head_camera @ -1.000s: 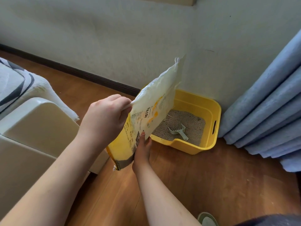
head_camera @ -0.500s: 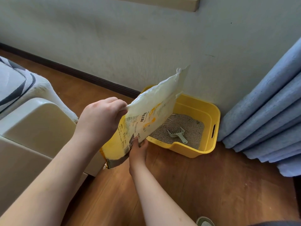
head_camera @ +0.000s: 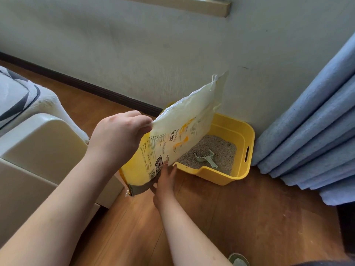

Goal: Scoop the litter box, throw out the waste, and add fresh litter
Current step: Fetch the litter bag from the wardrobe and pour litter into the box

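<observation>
Wood-look flooring runs under everything here, with a pale wall behind and blue curtains bunched up on the right. On the left there's a cream plastic unit with a grey-and-white striped cloth draped behind it. The yellow litter box sits on the floor right against the wall, just beside the curtains, with grey litter spread across its bottom. You're holding the litter bag tilted up in front of the box's left half, its torn open end pointing up toward the wall and its yellow bottom end low and nearest you. Your left hand is clenched around the bag's upper edge, fingers pinching the plastic. Your right hand is under the bag's lower edge, fingers up against it, though how tightly they grip is hidden. A small pale green scoop lies on the litter, handle pointing toward the front wall.
</observation>
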Demonstrator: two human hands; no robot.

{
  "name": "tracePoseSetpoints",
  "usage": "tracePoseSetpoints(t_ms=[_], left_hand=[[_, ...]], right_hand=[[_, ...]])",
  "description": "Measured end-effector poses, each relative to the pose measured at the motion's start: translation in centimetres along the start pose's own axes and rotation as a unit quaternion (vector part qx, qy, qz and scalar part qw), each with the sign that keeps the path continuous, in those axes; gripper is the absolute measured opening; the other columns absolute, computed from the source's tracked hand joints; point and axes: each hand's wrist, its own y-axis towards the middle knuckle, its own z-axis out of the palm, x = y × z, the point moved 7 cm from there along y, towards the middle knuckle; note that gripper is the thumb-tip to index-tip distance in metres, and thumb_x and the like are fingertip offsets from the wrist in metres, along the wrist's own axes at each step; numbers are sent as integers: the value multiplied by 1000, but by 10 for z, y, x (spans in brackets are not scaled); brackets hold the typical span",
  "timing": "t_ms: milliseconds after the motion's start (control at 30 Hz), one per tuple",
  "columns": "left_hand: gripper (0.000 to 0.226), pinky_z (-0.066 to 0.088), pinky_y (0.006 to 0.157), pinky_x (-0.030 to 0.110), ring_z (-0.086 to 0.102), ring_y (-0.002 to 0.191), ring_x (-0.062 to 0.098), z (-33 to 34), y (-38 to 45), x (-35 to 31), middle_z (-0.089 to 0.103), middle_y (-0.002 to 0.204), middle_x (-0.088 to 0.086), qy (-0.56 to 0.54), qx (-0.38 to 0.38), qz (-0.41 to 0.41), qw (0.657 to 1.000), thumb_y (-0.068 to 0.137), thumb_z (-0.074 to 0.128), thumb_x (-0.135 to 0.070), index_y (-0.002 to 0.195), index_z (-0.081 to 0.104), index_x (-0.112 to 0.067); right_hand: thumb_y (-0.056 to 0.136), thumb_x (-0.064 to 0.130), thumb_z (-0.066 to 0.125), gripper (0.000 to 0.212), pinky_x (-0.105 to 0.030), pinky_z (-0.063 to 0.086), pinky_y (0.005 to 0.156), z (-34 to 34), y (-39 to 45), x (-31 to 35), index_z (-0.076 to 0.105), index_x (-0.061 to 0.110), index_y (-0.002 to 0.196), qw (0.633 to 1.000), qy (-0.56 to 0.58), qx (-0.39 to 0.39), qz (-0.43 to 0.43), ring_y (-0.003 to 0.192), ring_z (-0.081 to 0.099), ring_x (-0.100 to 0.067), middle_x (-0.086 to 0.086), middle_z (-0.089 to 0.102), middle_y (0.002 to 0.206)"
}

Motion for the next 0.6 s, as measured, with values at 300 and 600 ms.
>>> tracePoseSetpoints(t_ms=[300, 600], left_hand=[[4, 44, 45, 25, 59, 56, 22, 1, 2, -13, 69, 75, 2, 10, 21, 29, 999, 82, 74, -9, 84, 74, -13], [8, 46, 51, 29, 62, 65, 28, -4, 4, -7, 70, 78, 6, 41, -8, 5, 999, 85, 71, -9, 93, 72, -9]], right_hand=[[100, 41, 44, 53, -34, 56, 66, 4, -14, -6, 17, 45, 146, 991, 133, -30, 20, 98, 64, -18, 8, 61, 109], [100, 43, 43, 58, -39, 52, 79, 19, -25, -15, 11, 44, 148, 987, 143, -48, 56, 98, 58, -25, 7, 53, 106]])
